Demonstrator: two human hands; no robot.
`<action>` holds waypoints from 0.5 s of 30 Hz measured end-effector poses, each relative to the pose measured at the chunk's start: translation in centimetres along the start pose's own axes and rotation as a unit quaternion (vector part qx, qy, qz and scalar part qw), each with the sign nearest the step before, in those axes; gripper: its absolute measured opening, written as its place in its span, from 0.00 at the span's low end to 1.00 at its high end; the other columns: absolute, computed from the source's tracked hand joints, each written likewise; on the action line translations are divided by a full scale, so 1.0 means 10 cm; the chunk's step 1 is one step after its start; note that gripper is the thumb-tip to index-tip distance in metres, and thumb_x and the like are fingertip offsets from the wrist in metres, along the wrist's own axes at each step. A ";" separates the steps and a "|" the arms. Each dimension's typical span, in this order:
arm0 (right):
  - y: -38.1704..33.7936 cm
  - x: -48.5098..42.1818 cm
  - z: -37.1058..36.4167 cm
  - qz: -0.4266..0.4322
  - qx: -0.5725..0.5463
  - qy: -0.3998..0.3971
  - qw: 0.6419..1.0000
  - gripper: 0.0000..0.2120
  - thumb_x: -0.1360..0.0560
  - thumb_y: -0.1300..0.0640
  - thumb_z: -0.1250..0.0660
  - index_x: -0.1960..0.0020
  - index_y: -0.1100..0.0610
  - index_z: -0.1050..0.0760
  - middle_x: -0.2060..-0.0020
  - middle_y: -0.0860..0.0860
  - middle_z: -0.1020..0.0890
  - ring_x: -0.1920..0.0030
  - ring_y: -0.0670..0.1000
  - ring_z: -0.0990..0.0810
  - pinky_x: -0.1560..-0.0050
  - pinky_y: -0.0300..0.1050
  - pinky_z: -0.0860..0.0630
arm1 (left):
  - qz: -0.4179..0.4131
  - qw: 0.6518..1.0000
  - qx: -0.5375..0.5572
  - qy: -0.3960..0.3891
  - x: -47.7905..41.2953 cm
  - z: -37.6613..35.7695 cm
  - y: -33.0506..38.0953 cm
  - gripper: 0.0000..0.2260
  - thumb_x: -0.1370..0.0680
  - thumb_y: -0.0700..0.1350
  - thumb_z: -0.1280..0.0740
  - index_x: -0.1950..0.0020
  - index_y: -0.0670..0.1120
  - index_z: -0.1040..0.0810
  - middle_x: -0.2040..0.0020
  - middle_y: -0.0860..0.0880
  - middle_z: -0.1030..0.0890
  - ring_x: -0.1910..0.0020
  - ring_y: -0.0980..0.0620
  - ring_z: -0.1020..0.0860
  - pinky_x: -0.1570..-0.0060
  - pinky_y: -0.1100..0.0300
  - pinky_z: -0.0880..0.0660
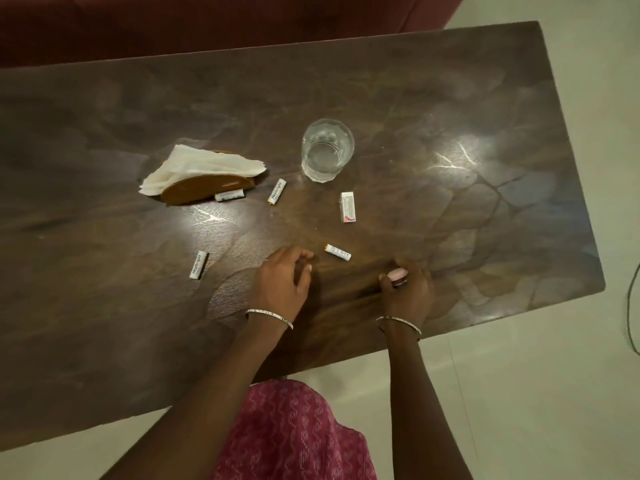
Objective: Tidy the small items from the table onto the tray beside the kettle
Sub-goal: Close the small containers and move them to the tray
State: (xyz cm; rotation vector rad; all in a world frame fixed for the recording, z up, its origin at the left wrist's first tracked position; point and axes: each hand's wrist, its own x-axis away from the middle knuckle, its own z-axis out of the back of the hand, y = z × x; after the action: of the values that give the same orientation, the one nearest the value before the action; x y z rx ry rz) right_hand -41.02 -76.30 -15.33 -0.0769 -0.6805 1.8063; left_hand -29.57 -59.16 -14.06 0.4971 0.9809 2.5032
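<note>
Several white batteries lie on the dark wooden table [450, 98]: one at the left [199, 265], one against the napkin holder [230, 195], one beside it [277, 191], and one near my hands [338, 251]. A small white box [348, 207] lies below the glass. My right hand [410, 289] grips a small round pink item [396, 274] at the table surface. My left hand [282, 280] hovers just left of the nearest battery with its fingers curled; what lies under them is hidden. Neither a tray nor a kettle is in view.
A clear drinking glass [327, 150] stands at mid-table. A wooden napkin holder [207, 190] with white napkins [204, 166] sits to its left. A dark red sofa [207, 22] runs behind the table. A cable [632, 306] lies on the pale floor at right.
</note>
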 end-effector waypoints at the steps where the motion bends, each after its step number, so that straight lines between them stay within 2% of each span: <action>1: 0.00 0.00 -0.02 0.003 -0.008 0.005 1.000 0.20 0.32 0.62 0.23 0.41 0.57 0.19 0.44 0.56 0.18 0.43 0.59 0.22 0.49 0.40 0.34 | -0.002 1.000 0.001 -0.006 -0.02 -0.03 0.01 0.07 0.26 0.41 0.31 0.49 0.48 0.20 0.54 0.52 0.19 0.57 0.54 0.21 0.59 0.57 0.21; 4: -0.01 0.04 -0.04 0.038 -0.048 0.024 0.998 0.20 0.33 0.62 0.22 0.42 0.59 0.19 0.46 0.56 0.17 0.45 0.58 0.20 0.47 0.42 0.30 | -0.014 1.000 -0.003 -0.010 -0.15 -0.13 0.09 0.08 0.25 0.42 0.31 0.47 0.48 0.20 0.52 0.51 0.19 0.56 0.53 0.21 0.56 0.58 0.23; 8: -0.03 0.11 -0.04 0.072 -0.082 0.035 0.993 0.20 0.34 0.63 0.21 0.42 0.58 0.19 0.47 0.55 0.16 0.48 0.56 0.17 0.46 0.48 0.21 | -0.007 0.999 -0.040 -0.031 -0.49 -0.25 0.27 0.17 0.24 0.47 0.32 0.35 0.47 0.25 0.41 0.46 0.22 0.46 0.45 0.23 0.47 0.49 0.24; 12: -0.07 0.16 -0.04 0.079 -0.112 0.033 0.990 0.24 0.35 0.65 0.20 0.41 0.55 0.19 0.45 0.55 0.19 0.48 0.52 0.18 0.49 0.44 0.19 | -0.030 0.994 -0.080 -0.065 -0.88 -0.42 0.41 0.30 0.25 0.48 0.30 0.25 0.44 0.35 0.30 0.45 0.31 0.36 0.43 0.27 0.38 0.49 0.29; 15: -0.09 0.16 -0.05 0.081 -0.143 0.033 0.986 0.22 0.35 0.64 0.20 0.43 0.55 0.19 0.46 0.54 0.20 0.49 0.51 0.17 0.52 0.39 0.19 | -0.057 0.984 -0.139 -0.090 -1.10 -0.54 0.42 0.34 0.27 0.48 0.28 0.24 0.44 0.38 0.30 0.46 0.33 0.35 0.44 0.28 0.36 0.50 0.30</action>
State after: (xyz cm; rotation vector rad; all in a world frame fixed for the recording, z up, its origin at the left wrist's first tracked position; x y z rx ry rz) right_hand -40.63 -74.51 -14.83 -0.3934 -0.9033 1.8392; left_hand -23.69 -70.39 -16.76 0.5503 0.5640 2.3905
